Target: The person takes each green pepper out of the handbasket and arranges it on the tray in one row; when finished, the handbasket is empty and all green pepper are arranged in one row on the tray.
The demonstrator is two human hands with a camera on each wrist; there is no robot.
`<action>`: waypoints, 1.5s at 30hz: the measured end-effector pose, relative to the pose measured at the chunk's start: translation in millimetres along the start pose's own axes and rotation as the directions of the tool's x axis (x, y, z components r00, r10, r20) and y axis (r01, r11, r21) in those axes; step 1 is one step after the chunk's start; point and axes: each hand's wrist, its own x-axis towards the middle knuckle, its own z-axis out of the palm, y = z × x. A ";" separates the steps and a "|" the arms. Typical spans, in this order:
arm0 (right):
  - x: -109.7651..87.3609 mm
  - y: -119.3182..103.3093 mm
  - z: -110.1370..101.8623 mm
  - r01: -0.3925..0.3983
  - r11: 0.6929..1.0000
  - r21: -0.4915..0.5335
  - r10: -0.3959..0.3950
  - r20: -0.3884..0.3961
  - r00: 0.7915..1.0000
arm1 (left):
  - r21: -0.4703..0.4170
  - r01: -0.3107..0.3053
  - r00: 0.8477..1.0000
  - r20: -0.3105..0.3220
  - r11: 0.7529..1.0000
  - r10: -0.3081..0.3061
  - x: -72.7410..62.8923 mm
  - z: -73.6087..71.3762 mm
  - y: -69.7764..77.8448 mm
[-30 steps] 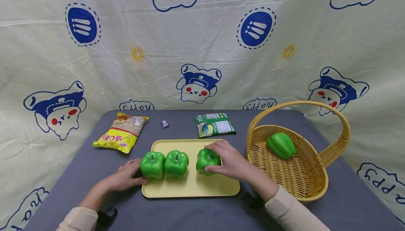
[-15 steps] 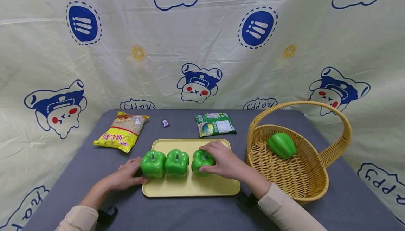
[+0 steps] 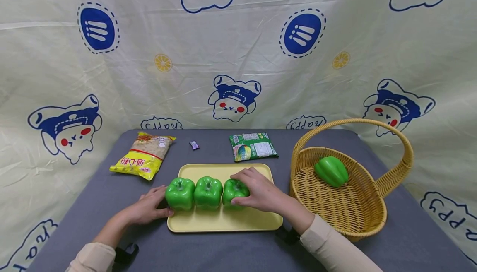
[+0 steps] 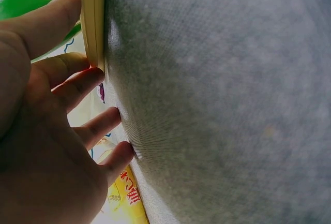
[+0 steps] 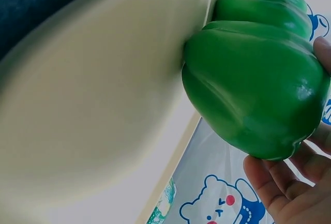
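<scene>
Right fingers (image 5: 262, 182) clamped on green pepper (image 3: 232, 191), stem end up, long axis upright, left fingers (image 4: 98, 127) spread

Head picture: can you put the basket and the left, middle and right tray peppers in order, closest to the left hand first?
1. Left pepper: beside the left hand.
2. Middle pepper: centre of the row.
3. Right pepper: in the right hand.
4. Basket: far right, off the tray.

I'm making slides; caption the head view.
Right hand holds rightmost pepper of three on a tray, left hand at the tray's left end, basket at right.
</scene>
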 end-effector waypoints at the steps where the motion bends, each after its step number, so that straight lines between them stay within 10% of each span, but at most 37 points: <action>1: 0.1 0.0 0.3 0.001 1.000 0.001 -0.001 0.003 1.000 | 0.001 0.001 1.000 0.001 1.000 -0.001 -0.1 0.1 0.0; 45: -34.7 -2.3 -56.8 0.031 1.000 -0.002 -0.031 -0.238 0.971 | -0.009 0.022 1.000 0.010 1.000 -0.022 -0.5 1.7 0.2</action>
